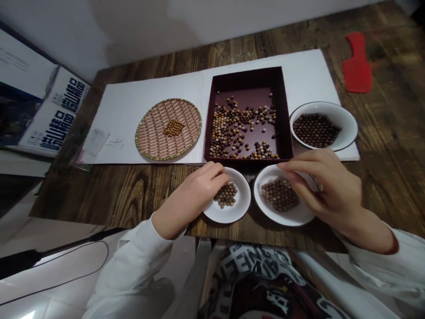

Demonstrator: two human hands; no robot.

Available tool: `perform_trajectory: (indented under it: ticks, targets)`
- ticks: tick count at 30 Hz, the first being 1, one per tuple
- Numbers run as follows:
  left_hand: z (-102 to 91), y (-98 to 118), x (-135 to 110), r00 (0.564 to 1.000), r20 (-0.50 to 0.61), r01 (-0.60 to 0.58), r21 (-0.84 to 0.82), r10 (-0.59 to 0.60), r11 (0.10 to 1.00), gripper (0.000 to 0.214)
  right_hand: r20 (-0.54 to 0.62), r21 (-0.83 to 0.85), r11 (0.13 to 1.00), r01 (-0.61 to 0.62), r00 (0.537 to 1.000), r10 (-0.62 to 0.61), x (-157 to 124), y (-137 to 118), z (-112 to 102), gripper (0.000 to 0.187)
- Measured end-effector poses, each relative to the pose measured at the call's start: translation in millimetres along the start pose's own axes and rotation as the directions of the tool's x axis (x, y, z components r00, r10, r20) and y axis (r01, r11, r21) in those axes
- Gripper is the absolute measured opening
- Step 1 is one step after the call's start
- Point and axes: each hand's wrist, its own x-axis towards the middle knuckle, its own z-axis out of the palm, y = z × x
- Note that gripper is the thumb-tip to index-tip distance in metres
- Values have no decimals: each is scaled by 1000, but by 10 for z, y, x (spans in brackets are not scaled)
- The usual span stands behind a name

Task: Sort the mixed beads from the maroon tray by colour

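My left hand [201,188] hangs over the left edge of a small white dish [244,201] of brownish beads [226,195]. Its fingers are curled together, and their tips are mostly hidden. Above the far right side of a second white dish [265,215] is my right hand [327,186], thumb and forefinger drawn close in a pinch. Whether a bead sits in either hand cannot be made out. Dull brown-pink beads [280,195] fill the middle of that second dish. Just beyond both dishes, a dark red box [288,119] contains mixed yellow, pale and dark beads [237,124].
A round woven tray [149,133] with yellow-brown beads [173,127] lies to the left on a white board [122,102]. At right stand a white bowl [348,128] of dark beads [315,130] and a red comb-like tool [357,71]. Printed cartons [56,113] are far left.
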Motion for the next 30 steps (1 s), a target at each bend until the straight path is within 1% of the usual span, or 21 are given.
perform_trajectory:
  ticks: [3,9,12,18,24,27,30]
  targets:
    - [17,65,-1,998,56,1,74,-5,997,20,-2,12,1000,-7,1000,7,-7,3,-6,26]
    - [108,33,56,999,54,-16,146,8,989,22,4,24,1000,4,1000,-4,6,6,-21,26]
    - [108,22,57,998,65,-26,186,14,982,24,4,27,999,21,1000,-21,20,-1,-29,27]
    - [47,54,47,996,90,-39,202,21,979,30,0,29,999,16,1000,-16,23,-5,-38,30]
    - [97,37,39,997,76,-50,220,34,974,31,10,25,1000,7,1000,-7,5,1,-29,25]
    - [140,1,19,999,41,-39,206,31,978,31,8,30,999,20,1000,-20,-4,1,-19,22]
    - [157,-33,-8,996,-77,-22,159,34,987,33,20,14,1000,20,1000,-20,1,-3,-24,21]
